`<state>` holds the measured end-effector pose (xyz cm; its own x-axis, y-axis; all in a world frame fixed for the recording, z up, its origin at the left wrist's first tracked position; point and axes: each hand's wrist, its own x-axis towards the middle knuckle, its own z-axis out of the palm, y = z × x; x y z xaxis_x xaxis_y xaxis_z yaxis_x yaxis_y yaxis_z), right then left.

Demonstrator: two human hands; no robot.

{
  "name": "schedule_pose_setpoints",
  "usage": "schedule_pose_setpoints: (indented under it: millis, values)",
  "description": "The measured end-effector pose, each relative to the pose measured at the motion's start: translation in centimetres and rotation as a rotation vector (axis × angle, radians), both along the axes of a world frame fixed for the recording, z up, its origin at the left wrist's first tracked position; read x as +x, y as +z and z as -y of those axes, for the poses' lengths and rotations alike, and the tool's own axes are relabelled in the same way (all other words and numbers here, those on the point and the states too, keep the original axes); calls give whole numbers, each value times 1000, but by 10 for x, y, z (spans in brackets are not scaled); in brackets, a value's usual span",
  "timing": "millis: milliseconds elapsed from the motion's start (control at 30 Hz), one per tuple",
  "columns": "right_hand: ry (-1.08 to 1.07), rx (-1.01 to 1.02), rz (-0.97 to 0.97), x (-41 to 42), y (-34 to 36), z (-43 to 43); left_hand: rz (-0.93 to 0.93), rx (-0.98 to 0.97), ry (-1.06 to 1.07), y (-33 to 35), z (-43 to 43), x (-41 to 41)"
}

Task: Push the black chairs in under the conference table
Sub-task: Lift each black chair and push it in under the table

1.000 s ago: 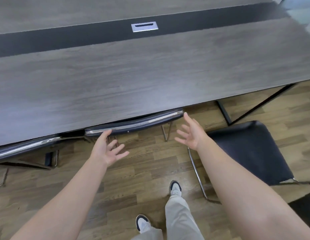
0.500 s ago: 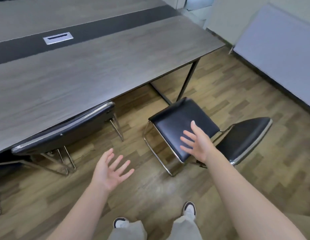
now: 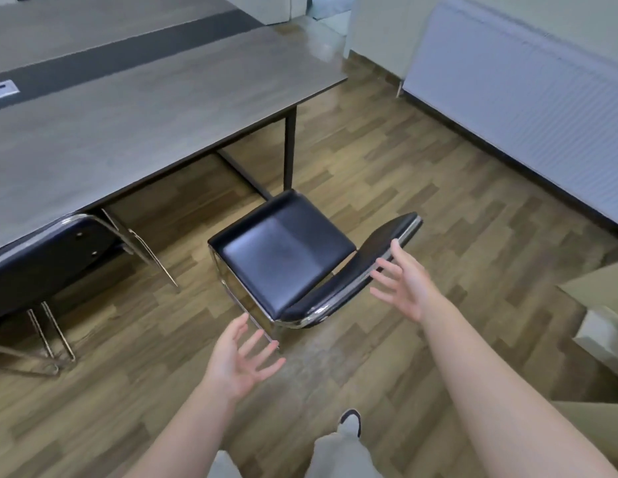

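A black chair (image 3: 283, 260) with a chrome frame stands out on the floor near the table's right corner, its seat fully outside the table. Its backrest (image 3: 362, 270) faces me. My right hand (image 3: 404, 284) hovers open just behind the backrest's right part, fingers spread. My left hand (image 3: 242, 360) is open, palm up, just short of the backrest's left end. The grey wood conference table (image 3: 128, 108) fills the upper left. A second black chair (image 3: 42, 257) at left sits tucked under the table edge.
A black table leg (image 3: 289, 146) stands just beyond the free chair's seat. A white radiator (image 3: 528, 108) runs along the right wall. A cardboard box (image 3: 604, 326) sits at the right edge. My legs and a shoe (image 3: 350, 420) are at the bottom, on the wood floor.
The view has swung right, from the tucked chair to the free chair. Both hands left the first chair's backrest and moved toward the second chair's backrest, staying open.
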<state>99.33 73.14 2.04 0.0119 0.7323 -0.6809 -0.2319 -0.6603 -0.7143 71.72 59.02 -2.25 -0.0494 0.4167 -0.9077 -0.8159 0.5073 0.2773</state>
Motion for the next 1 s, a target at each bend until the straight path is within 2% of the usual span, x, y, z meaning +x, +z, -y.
schedule_pose_setpoints:
  millis: [133, 300, 533, 1000]
  values:
    - [-10, -37, 28, 62, -5, -28, 11, -47, 43, -1, -21, 71]
    - [-16, -81, 55, 101, -11, -69, 12, -123, 150, -7, -45, 125]
    - [-59, -189, 97, 99, -23, -127, 18, -145, 295, -26, -65, 144]
    - [-35, -413, 138, 82, -76, -207, 223, -121, 636, -38, -102, 146]
